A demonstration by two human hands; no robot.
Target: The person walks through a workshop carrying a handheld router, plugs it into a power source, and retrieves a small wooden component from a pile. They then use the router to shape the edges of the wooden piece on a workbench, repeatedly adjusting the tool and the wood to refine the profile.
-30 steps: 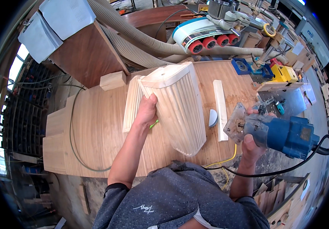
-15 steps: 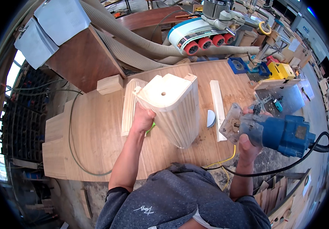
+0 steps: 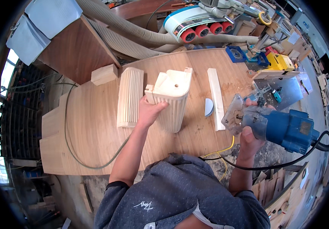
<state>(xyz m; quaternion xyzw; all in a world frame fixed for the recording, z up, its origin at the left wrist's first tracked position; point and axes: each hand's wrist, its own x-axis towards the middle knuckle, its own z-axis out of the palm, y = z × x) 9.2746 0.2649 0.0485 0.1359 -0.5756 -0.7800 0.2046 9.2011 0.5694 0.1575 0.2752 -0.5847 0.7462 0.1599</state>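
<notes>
Pale fluted wooden column block (image 3: pixel 171 100) stands upright on the desk (image 3: pixel 95 129), left hand (image 3: pixel 149 111) fingers clamped on its side, right hand (image 3: pixel 250 139) fingers wrapped around a blue router (image 3: pixel 275 128).

The person's left hand (image 3: pixel 149 110) grips the side of a pale, fluted wooden column piece (image 3: pixel 171 100) standing upright on the light plywood workbench (image 3: pixel 92 126), its flat top showing a small hole. Just beside it, to the left, lies a second fluted wooden panel (image 3: pixel 130 96). The right hand (image 3: pixel 248 139) holds a blue electric trim router with a clear base (image 3: pixel 275 126) off the bench's right edge, its black cable trailing away. A narrow pale wooden strip (image 3: pixel 215 97) lies between column and router.
</notes>
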